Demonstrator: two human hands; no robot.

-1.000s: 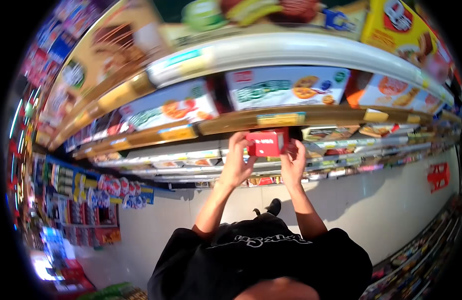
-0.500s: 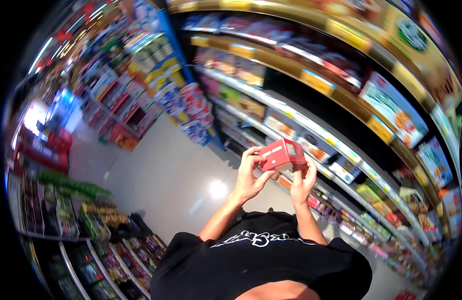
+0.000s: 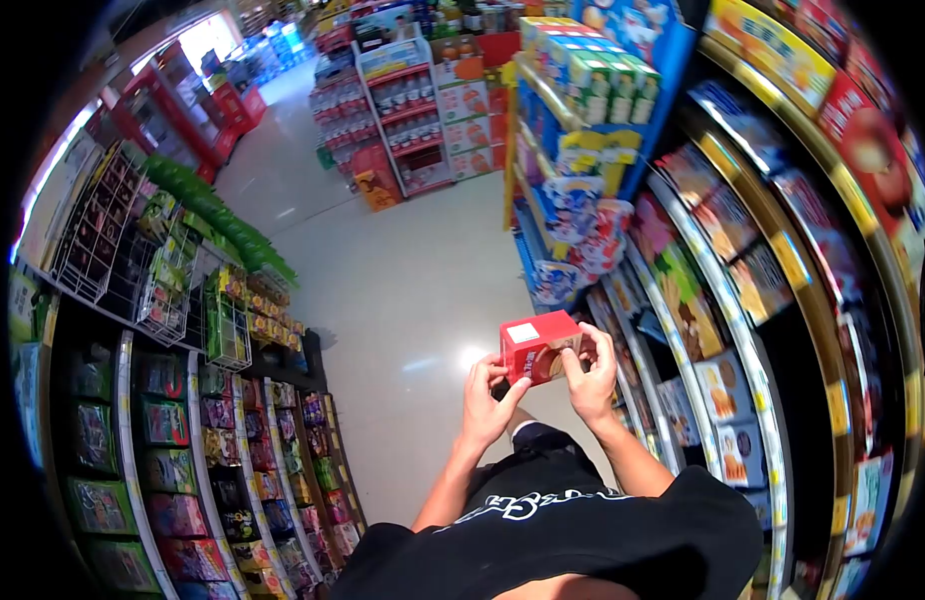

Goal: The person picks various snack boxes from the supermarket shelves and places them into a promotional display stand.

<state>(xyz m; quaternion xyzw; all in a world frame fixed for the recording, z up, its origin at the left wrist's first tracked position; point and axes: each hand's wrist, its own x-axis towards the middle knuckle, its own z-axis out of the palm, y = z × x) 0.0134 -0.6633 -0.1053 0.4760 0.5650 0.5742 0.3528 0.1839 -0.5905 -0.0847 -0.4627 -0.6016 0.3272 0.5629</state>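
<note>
A small red box (image 3: 549,328) with a white label on one face is held between both hands, over the tiled floor in front of the body. My left hand (image 3: 490,402) grips its left side, thumb on the lower edge. On the right side, my right hand (image 3: 593,378) holds the box with fingers at the top corner and thumb against the front face. A round picture shows partly on that face, beside white lettering too small to read.
Shelves of boxed goods (image 3: 723,390) run along the right. Shelves of hanging packets (image 3: 173,465) and a wire rack (image 3: 228,330) stand at left. A blue display stand (image 3: 583,150) juts out ahead, and a drinks shelf (image 3: 405,110) is farther back. Pale floor (image 3: 403,260) lies between.
The view has swung from the right-hand shelves to look down the aisle. Both hands still hold the red box, which has been turned to show a labelled face and a pictured face.
</note>
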